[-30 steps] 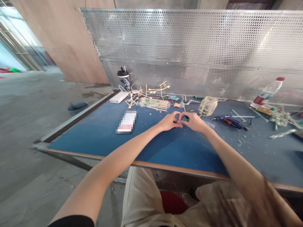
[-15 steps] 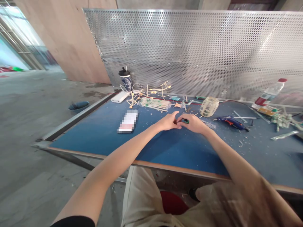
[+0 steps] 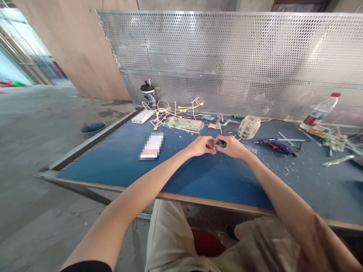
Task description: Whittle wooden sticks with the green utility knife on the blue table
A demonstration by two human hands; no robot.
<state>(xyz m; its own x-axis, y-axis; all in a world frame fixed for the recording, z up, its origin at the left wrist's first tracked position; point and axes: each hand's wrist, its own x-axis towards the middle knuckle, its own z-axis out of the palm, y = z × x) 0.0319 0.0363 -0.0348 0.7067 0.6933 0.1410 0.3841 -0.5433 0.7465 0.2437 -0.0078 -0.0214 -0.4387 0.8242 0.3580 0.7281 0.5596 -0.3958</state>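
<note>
— What sits between the two hands?

— A small green and black piece (image 3: 222,143), just above the middle of the frame. The right hand (image 3: 233,146) has its fingers (image 3: 227,140) pinched on it, low over the blue tabletop (image 3: 136,162). It is too small to tell what it is.

— And the left hand?

— The left hand (image 3: 200,146) is pressed up against the right one, fingertips meeting at the piece. Its fingers are curled together, but I cannot tell whether they grip anything.

— What lies closest around them?

— Just right of the hands, a glue gun (image 3: 274,145) with a blue body lies flat. Above and to the right, a round pale jar (image 3: 248,127) rests on its side. Above the hands, a clear bag of thin sticks (image 3: 184,124), and behind it a small frame of sticks (image 3: 181,110) joined at the ends.

— Farther out?

— Left of the hands, a phone (image 3: 152,146) lies flat. At the upper left of the tabletop, a white power bank (image 3: 142,116) and a dark cup (image 3: 148,94) with a lid. At the far right, a plastic bottle (image 3: 320,111) with a red cap leans against the perforated metal screen (image 3: 232,56) that runs along the back.
</note>
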